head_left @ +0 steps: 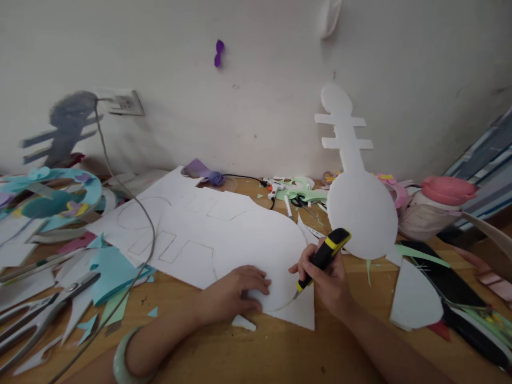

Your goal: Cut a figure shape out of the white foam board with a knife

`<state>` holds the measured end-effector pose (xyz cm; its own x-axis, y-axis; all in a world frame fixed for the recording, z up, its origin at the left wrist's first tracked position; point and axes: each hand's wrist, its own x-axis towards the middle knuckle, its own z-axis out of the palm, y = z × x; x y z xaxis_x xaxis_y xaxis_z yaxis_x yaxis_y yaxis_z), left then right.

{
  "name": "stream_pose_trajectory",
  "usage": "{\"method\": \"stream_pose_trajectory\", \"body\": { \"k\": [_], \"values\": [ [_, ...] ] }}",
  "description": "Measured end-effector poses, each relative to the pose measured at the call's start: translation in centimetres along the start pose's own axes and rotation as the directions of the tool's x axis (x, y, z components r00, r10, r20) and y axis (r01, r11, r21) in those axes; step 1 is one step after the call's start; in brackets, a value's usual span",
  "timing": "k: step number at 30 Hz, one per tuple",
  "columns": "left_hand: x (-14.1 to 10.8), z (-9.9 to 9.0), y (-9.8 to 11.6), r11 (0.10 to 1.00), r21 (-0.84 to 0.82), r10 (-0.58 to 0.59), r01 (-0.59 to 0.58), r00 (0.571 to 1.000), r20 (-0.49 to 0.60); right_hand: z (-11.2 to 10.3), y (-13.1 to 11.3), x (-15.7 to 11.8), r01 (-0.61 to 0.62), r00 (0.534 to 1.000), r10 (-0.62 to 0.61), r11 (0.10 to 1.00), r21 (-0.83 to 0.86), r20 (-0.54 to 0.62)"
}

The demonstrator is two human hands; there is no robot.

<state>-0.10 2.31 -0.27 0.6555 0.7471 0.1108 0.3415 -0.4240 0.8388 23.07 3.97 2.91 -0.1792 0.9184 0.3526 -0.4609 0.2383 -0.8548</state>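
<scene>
Your R hand point(331, 277) grips blk/yel cutter point(334, 241), tip at near curve of pencilled wht sheet point(256, 234) on tabletop point(264, 362); L hand point(236, 290) rests on sheet, loosely curled. Bare room nearside; paper scraps point(114, 274) crowd L.

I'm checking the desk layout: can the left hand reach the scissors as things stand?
Probably yes: the scissors lie to the left, though the left hand must leave the white sheet and pass the cable between them.

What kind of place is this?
Probably a crafting table: there are big scissors, a white sheet with drawn outlines, and a black-and-yellow cutter in the right hand.
</scene>
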Motion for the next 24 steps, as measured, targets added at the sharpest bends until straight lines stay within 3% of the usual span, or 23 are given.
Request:
{"method": "stream_pose_trajectory", "body": {
  "k": [5,12,19,24],
  "values": [
    [0.0,0.0,-0.1,1.000,-0.004,-0.001,0.001,1.000,0.003,0.1,0.1,-0.1,-0.004,0.999,0.003,0.999,-0.041,-0.034],
    [0.1,0.0,0.1,1.000,0.013,0.002,-0.002,1.000,0.007,0.2,0.8,-0.8,-0.027,0.998,0.033,0.995,-0.097,0.063],
    [0.0,0.0,0.1,1.000,0.013,-0.001,0.001,1.000,-0.002,-0.3,-0.8,0.5,0.053,0.998,-0.053,0.999,-0.001,-0.038],
    [0.1,-0.1,0.3,1.000,0.015,0.006,-0.006,1.000,0.004,-0.1,-0.8,0.6,0.019,1.000,-0.019,1.000,-0.023,-0.019]
  ]
}}
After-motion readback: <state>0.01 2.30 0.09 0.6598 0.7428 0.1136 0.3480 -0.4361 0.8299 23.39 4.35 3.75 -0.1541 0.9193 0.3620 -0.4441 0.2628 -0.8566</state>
